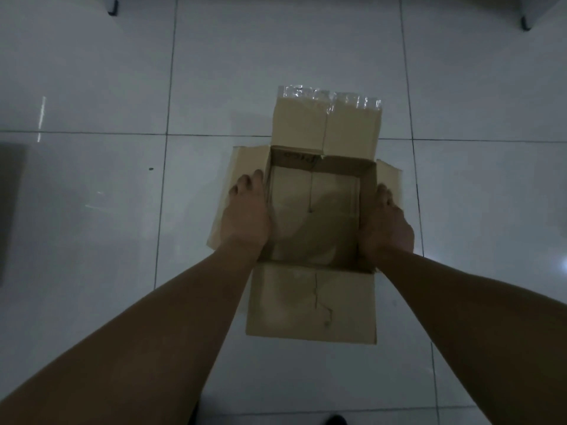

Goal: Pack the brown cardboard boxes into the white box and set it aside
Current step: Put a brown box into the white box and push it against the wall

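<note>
- A person's left hand [245, 216] and right hand [388, 223] clasp opposite side walls of an open, empty brown cardboard box [313, 210], fingers pressed together against the card.
- The box stands on the pale tiled floor [92, 87], flaps splayed, clear tape on the far flap.
- No white box in view; next likely comes lifting and carrying this one to it.

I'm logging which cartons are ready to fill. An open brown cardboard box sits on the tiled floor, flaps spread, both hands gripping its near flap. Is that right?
Not quite. The head view shows the left hand and right hand on the brown cardboard box's left and right sides, not on the near flap. The rest holds: open, flaps spread, on the tiled floor.
</note>
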